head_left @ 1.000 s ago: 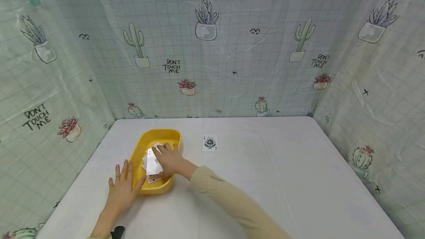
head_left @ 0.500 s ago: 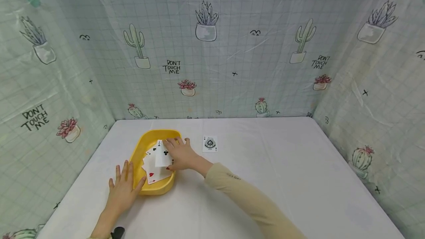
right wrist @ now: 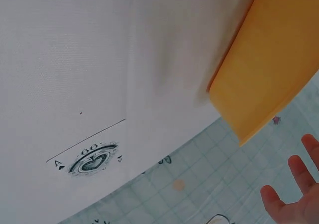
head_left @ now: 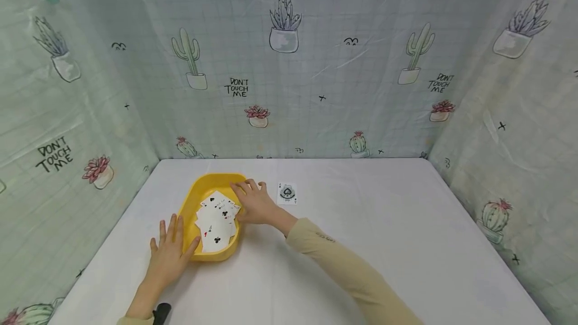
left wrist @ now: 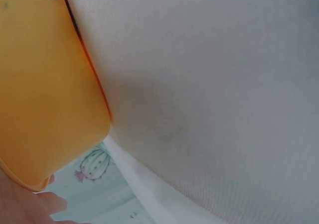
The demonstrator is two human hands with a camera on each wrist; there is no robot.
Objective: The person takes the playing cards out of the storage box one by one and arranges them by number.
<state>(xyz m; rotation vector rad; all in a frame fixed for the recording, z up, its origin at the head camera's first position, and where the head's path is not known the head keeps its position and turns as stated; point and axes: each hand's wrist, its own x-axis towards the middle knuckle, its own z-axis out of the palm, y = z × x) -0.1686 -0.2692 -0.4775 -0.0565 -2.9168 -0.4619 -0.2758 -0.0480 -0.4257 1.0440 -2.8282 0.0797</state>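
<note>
A yellow plastic basin (head_left: 193, 192) stands at the left of the table with several overlapping playing cards (head_left: 215, 229) face up inside, club and heart marks showing. My left hand (head_left: 167, 260) rests along its left rim, fingers straight and spread, thumb over the near edge. At the right rim is my right hand (head_left: 258, 205), fingers loosely bent and apart, with no card between them. The right wrist view shows its spread fingers (right wrist: 299, 174) beside the basin wall (right wrist: 264, 69). To the right of that hand, an ace of spades (head_left: 287, 194) lies face up on the table.
A white cloth covers the table (head_left: 352, 245). Cactus-print curtains (head_left: 334, 69) enclose its back and both sides. A dark band (head_left: 161, 312) is at the left wrist.
The right hand has moved right, from over the cards to the basin's right rim. It has let go of the ace of clubs, and the cards lie spread differently. The left hand stays put.
</note>
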